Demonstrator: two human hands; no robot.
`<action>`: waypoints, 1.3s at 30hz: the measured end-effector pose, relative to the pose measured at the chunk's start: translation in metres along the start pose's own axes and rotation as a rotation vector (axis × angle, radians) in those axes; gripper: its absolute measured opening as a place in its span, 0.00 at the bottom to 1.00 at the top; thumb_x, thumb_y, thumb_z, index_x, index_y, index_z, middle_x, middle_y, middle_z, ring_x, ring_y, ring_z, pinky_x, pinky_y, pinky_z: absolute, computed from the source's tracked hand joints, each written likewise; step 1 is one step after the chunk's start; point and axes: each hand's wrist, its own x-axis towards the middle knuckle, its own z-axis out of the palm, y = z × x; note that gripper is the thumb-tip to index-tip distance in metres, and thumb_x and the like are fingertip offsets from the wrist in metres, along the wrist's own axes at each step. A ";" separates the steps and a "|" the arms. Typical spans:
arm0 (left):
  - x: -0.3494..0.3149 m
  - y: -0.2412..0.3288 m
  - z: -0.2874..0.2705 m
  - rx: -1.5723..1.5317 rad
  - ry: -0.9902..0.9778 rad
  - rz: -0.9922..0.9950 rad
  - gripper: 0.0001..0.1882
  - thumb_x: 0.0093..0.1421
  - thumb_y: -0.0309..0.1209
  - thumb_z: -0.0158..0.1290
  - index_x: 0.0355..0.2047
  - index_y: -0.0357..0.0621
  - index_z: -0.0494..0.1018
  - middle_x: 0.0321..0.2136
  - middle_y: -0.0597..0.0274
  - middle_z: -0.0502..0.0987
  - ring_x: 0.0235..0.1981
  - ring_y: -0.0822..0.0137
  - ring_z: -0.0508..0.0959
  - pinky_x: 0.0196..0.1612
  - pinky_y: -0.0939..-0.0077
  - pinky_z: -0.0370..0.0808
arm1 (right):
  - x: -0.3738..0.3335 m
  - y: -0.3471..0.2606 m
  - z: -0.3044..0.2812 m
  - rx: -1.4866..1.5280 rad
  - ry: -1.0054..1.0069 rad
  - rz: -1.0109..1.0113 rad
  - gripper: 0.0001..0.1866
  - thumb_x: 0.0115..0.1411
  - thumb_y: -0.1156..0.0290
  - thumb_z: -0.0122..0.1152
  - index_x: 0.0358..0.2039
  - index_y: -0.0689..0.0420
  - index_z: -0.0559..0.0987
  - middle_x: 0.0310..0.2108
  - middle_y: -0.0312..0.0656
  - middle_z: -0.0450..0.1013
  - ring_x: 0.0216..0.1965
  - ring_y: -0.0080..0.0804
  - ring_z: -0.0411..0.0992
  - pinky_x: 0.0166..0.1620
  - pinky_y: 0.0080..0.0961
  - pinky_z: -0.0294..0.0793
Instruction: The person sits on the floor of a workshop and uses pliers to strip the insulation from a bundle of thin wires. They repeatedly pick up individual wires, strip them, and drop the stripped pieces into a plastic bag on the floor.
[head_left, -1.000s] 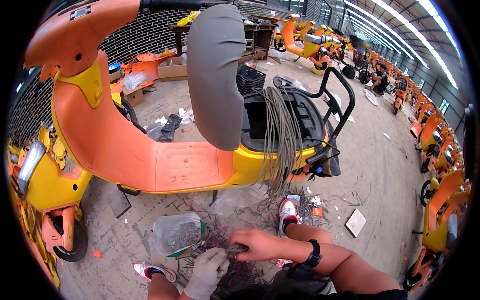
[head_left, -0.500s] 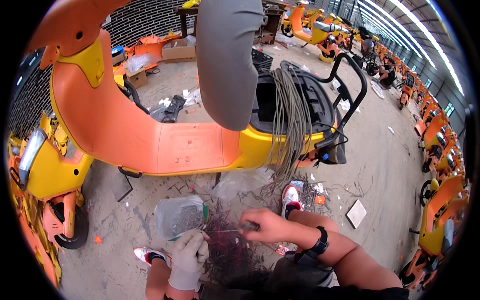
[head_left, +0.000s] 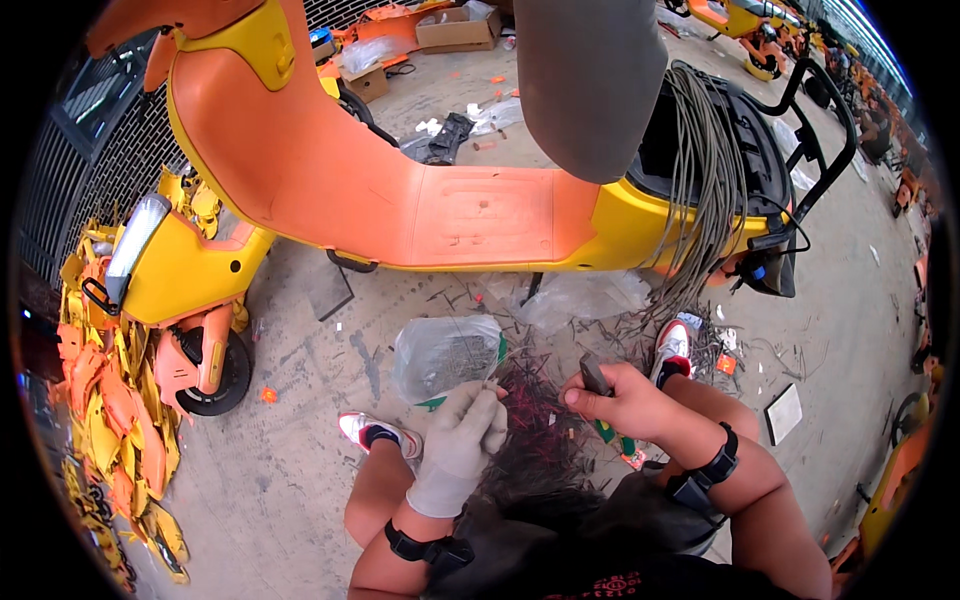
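Right in front of me, a person sits over a pile of thin dark strips [head_left: 545, 425] on the concrete, feet planted on either side. The left hand [head_left: 460, 440], in a pale grey glove, is just beside the translucent plastic-lined container with a green edge [head_left: 408, 350], which holds a heap of small grey bits. Its fingers are curled toward the thumb; whether they pinch a strand, I cannot tell. The bare right hand [head_left: 620, 400] is well apart from it, fingers wrapped around a dark metal-ended tool [head_left: 595, 373] whose tip pokes up above the fist. Green pieces [head_left: 627, 447] show just below that hand, though I can't tell if they belong to the tool. Beyond stands an orange-and-yellow scooter [head_left: 480, 215] with its grey padded seat [head_left: 590, 90] upright and a bundle of grey-brown cables [head_left: 695, 170] draped over its rear. Crumpled clear plastic sheeting [head_left: 590, 300] lies near the strips.
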 end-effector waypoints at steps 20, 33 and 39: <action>0.004 -0.026 0.011 0.414 -0.075 0.060 0.07 0.67 0.31 0.53 0.38 0.39 0.72 0.26 0.71 0.71 0.26 0.80 0.69 0.30 0.85 0.66 | -0.001 0.000 0.016 -0.212 -0.091 -0.017 0.10 0.64 0.66 0.62 0.39 0.60 0.81 0.25 0.35 0.74 0.30 0.18 0.68 0.36 0.23 0.71; 0.028 -0.011 -0.024 0.037 0.123 0.238 0.12 0.65 0.36 0.56 0.35 0.41 0.69 0.28 0.64 0.70 0.23 0.73 0.67 0.25 0.81 0.63 | 0.003 0.005 0.014 -0.200 -0.093 0.099 0.12 0.64 0.63 0.62 0.39 0.59 0.81 0.24 0.32 0.72 0.28 0.18 0.69 0.34 0.23 0.71; 0.059 -0.008 -0.048 0.129 0.343 0.266 0.05 0.65 0.29 0.53 0.36 0.40 0.71 0.20 0.67 0.70 0.21 0.76 0.67 0.26 0.81 0.64 | 0.018 0.027 0.013 -0.167 0.038 0.230 0.14 0.61 0.61 0.64 0.37 0.60 0.81 0.24 0.36 0.73 0.28 0.22 0.68 0.34 0.25 0.70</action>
